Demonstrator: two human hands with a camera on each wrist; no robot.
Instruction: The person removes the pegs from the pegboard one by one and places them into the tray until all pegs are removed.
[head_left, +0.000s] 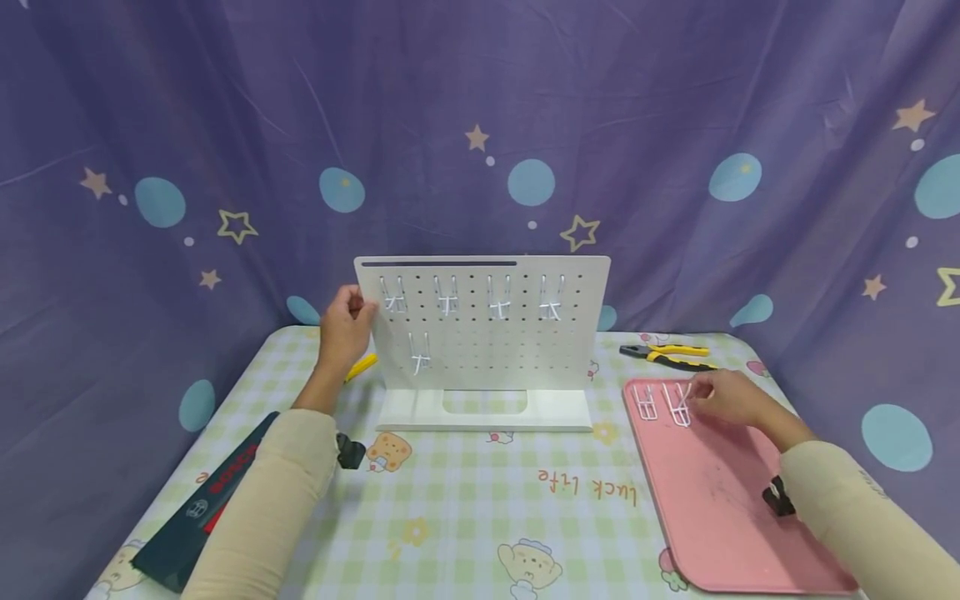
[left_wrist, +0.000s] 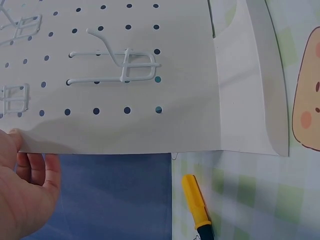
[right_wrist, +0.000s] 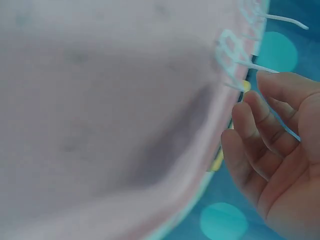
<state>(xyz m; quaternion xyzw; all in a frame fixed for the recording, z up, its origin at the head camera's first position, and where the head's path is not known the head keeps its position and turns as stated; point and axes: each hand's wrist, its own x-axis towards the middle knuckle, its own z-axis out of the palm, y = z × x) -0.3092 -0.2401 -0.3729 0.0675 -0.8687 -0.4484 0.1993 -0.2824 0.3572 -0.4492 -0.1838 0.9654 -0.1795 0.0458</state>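
A white pegboard [head_left: 487,350] stands upright on its base, with several white wire hooks [head_left: 421,353] hanging from its holes. My left hand [head_left: 347,327] grips the board's left edge, thumb at the front; in the left wrist view the fingers curl by the edge below a double-prong hook [left_wrist: 137,65]. On the right, a pink tray [head_left: 727,517] holds two wire hooks near its far left corner. My right hand [head_left: 723,397] pinches the bent arm of the nearer hook [head_left: 679,410]; the other hook [head_left: 644,403] lies beside it. The right wrist view is blurred, with fingertips partly hiding the hook [right_wrist: 230,50].
Pliers [head_left: 667,354] with yellow and black handles lie behind the tray. A yellow-handled tool [head_left: 362,367] is partly hidden behind the board's left side. A dark green case [head_left: 210,508] with red lettering lies at the left, under my forearm. A purple curtain [head_left: 450,100] hangs behind the table.
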